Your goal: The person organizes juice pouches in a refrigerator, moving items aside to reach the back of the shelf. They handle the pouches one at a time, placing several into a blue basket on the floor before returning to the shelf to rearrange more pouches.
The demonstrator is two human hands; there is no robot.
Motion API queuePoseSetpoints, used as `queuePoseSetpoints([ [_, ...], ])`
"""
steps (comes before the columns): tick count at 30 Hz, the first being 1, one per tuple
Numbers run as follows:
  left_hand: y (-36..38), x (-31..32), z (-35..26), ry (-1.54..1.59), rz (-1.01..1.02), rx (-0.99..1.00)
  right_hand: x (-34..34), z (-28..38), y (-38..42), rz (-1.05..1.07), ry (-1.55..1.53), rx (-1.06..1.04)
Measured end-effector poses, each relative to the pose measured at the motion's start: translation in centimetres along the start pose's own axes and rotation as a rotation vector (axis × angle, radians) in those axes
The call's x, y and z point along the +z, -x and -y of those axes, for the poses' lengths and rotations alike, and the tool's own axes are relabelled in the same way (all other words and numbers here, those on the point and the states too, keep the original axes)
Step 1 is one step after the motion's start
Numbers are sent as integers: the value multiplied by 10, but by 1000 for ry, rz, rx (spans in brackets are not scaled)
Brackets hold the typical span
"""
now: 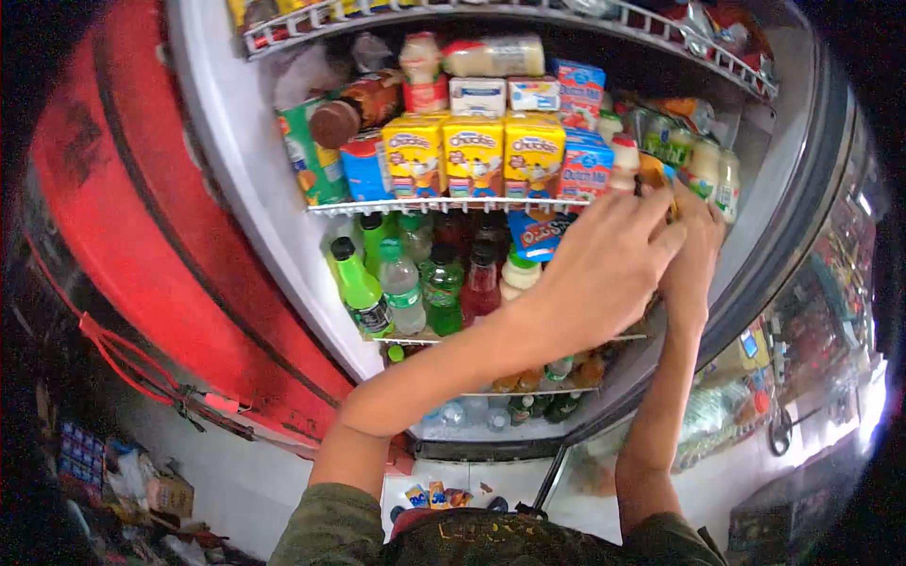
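My left hand (609,259) reaches across to the right side of the middle fridge shelf, its fingers bent and pressed together. Right beside it is my right hand (692,236), partly behind the left one, with its fingers closed too. At their fingertips shows a small orange-and-blue packet (659,172), mostly hidden. Just left of it stand a small bottle with a red cap (624,156) and pink-and-blue Dutch Mill cartons (585,168). To the right are small pale bottles (705,165).
Yellow Chuckie cartons (474,156) line the shelf's front. Below stand several drink bottles (401,288) and a blue packet (540,234). A red fridge side (142,245) rises at left, and the open glass door (802,283) is at right. Small packets (437,494) lie on the floor.
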State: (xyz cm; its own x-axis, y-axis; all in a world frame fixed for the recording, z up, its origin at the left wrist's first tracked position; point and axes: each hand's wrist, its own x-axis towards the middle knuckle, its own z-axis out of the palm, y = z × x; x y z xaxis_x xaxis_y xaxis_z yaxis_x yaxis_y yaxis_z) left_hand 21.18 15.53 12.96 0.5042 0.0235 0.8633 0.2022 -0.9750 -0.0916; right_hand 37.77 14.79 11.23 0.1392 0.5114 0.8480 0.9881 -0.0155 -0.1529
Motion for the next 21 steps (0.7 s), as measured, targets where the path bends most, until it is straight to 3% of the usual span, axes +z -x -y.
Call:
queuePoseSetpoints([
  [2,12,-13,-9,-20,-30,8,-5,7,9,-40,-127,70],
  [4,23,-30,-19,106,-42,-41,-12,21,17,-177,-293,4],
  [6,39,-42,-33,271,-52,-70,-15,27,27,-310,-252,-70],
  [8,54,-62,-48,736,146,-190,-27,39,41,-327,-282,-52],
  [10,69,-85,-61,1107,354,-147,-35,50,52,-309,-325,-22],
  [12,90,-98,-74,1608,633,-231,-40,59,61,-295,-443,40],
  [14,114,-97,-108,1994,522,-356,-42,71,66,-289,-478,58],
  [21,157,-118,-128,2057,542,-137,-48,150,40,-142,-670,-303],
])
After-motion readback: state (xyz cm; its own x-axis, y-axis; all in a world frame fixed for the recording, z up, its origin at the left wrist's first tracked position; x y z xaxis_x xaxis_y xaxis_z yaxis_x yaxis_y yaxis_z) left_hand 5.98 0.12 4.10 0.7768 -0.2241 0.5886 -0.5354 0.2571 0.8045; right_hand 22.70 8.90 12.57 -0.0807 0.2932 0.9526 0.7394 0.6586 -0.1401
